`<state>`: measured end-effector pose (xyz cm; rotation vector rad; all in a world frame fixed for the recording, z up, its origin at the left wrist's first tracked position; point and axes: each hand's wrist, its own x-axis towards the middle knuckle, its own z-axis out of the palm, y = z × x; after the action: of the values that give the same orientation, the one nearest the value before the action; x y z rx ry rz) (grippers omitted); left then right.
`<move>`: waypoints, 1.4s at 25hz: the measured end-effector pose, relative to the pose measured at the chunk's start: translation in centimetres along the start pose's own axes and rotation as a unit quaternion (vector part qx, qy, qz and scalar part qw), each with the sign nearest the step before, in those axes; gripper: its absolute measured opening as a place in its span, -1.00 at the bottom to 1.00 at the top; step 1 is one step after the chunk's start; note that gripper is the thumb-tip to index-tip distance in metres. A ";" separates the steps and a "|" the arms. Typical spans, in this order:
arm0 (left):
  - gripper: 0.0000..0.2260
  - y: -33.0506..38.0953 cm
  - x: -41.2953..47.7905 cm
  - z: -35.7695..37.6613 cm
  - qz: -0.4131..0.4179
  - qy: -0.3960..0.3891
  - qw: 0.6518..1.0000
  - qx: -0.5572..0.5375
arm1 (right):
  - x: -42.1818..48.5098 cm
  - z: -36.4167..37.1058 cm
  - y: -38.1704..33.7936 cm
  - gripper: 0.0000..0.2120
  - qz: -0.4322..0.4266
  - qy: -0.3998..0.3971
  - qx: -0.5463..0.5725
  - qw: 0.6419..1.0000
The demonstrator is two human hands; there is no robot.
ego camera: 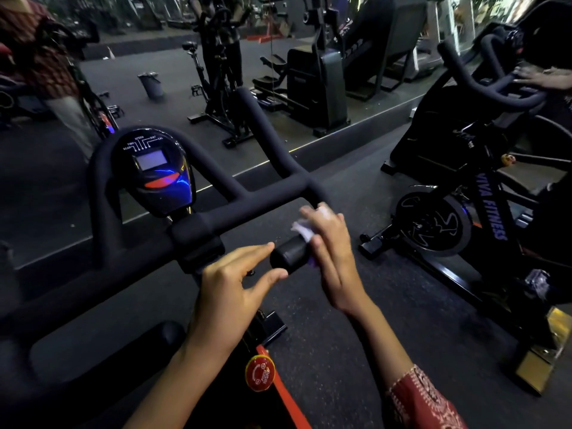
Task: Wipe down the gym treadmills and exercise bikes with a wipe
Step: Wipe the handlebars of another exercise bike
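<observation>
The wipe (301, 229) sits bunched under the right hand (334, 258), which wraps it against the near grip (289, 253) of the bike's handlebar (247, 218), a little right of the frame's centre. The grip's long axis runs from its capped end at 7 o'clock up to 1 o'clock, where it meets the crossbar. Any further stroke will likely run along that line. The right hand is the one on the work, coming in from 3 o'clock with fingers curled over the top.

The left hand (235, 292) is spread and holds nothing. Its forefinger and thumb reach toward the cap from 8 o'clock, just beside it; whether they touch it I cannot tell.

At 10 o'clock from the hands the console (154, 171) stands upright on the bar, not in the path. A red knob (259, 373) lies at 6 o'clock, well below. A second bike (464, 212) stands at 3 o'clock, well apart. The left hand itself crowds the capped end, so wiping that end probably calls for it to give room.
</observation>
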<state>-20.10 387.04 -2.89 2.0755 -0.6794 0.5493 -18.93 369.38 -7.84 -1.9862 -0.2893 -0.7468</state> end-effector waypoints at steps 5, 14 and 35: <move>-0.67 0.1 -0.3 0.4 0.061 0.004 0.998 0.016 | -2.5 3.8 -2.5 -0.61 0.059 0.097 0.060 0.992; -0.72 -0.2 1.4 0.1 0.138 -0.046 0.988 0.058 | 0.2 3.4 0.3 -0.62 0.070 0.218 0.074 0.971; -0.73 -2.8 4.2 -1.6 0.351 -0.132 0.922 0.097 | -0.3 2.8 1.1 -0.56 0.001 0.155 0.010 0.988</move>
<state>-15.34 388.65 -1.23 2.0710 -1.6143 0.7550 -17.55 371.25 -9.83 -1.8172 -0.1082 -1.0321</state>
